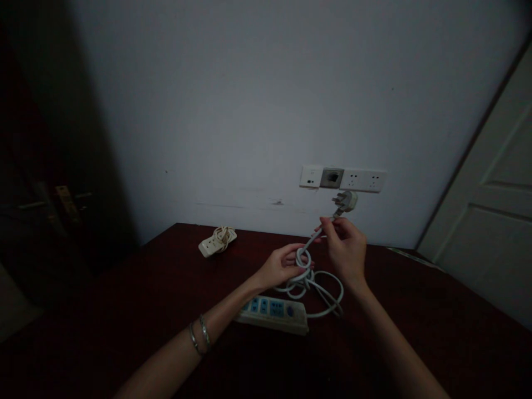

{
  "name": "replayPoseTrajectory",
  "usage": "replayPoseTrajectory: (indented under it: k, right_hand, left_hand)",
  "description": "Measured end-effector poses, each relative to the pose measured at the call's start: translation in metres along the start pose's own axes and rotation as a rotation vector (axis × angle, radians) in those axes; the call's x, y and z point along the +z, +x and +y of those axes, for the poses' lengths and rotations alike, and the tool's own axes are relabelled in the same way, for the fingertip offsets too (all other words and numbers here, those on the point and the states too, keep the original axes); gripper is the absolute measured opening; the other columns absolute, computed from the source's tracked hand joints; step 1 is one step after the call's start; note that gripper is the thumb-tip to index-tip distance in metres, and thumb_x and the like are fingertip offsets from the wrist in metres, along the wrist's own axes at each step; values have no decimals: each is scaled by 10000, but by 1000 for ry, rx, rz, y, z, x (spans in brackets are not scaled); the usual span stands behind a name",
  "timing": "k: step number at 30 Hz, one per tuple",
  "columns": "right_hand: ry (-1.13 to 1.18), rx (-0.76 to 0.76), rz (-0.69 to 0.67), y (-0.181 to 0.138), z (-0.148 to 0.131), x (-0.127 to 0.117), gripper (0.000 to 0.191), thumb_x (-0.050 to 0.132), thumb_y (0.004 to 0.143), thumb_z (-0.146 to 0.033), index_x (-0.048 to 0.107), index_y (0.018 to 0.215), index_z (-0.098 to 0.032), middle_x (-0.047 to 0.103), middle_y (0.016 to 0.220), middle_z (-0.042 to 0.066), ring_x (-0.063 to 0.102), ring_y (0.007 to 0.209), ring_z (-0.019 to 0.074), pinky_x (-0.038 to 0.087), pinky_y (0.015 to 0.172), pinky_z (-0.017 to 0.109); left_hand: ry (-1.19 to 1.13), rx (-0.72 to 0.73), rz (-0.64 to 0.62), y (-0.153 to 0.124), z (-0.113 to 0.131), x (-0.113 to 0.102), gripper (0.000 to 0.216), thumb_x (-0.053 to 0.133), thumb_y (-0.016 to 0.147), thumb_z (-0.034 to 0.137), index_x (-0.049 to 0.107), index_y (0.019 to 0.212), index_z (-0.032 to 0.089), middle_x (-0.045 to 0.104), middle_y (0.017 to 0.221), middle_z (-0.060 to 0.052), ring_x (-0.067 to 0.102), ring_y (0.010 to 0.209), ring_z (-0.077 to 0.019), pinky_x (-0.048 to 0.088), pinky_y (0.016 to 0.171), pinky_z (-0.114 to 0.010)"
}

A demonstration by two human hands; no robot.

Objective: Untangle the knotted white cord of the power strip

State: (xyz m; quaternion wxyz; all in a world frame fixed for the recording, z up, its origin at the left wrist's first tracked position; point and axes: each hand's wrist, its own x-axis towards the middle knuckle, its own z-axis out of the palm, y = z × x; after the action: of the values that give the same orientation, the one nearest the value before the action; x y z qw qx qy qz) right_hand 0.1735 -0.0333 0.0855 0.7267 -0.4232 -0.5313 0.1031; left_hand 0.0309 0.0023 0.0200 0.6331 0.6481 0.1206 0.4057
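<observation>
Hands on a knotted white cord

Table point(124, 310) of dark red wood carries a small bundled adapter point(217, 240) at the far left, well apart from the rest. Left hand point(282, 265) closes round the cord's knot point(303, 259) — above the power strip point(274, 313). Right hand point(344, 246) pinches the cord point(328, 288) just below the plug point(346, 201), raised beneath the wall sockets point(343, 179).

Smooth white plastic cord point(310, 280), dark glossy wooden table point(124, 310).
</observation>
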Motion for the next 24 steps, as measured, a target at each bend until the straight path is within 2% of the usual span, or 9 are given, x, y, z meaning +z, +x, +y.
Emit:
replayPoseTrajectory:
  k: [7, 13, 19, 24]
  right_hand:
    - [63, 80, 7, 0, -2, 1, 315, 599, 728, -452, 536, 666, -150, 611, 619, 11, 589, 489, 115, 522, 449, 226]
    - [119, 133, -11, -1, -6, 3, 330, 604, 714, -472, 543, 671, -151, 612, 617, 13, 587, 491, 121, 527, 437, 237]
    - [-6, 10, -38, -2, -9, 1, 290, 569, 753, -447, 547, 687, -165, 606, 629, 7, 571, 458, 105, 490, 424, 210]
    - [-39, -60, -80, -2, -5, -2, 227, 558, 779, -396, 554, 747, -172, 605, 680, 5, 589, 523, 112, 503, 483, 222]
  left_hand:
    - [-209, -104, -190, -2, 0, -6, 556, 722, 660, 190, 510, 1170, 127, 619, 1025, -157, 593, 974, -239, 403, 880, -401]
    - [-402, -104, -144, -3, -6, -6, 519, 741, 640, 214, 566, 1116, 102, 654, 952, -161, 616, 930, -256, 380, 896, -425]
    - [-464, -82, -106, -2, -8, -6, 448, 737, 641, 187, 609, 1061, 94, 664, 892, -122, 595, 988, -284, 359, 917, -402]
    - [-460, -93, -84, -2, -7, -6, 402, 693, 687, 178, 609, 1072, 97, 661, 894, -121, 604, 967, -281, 390, 878, -384]
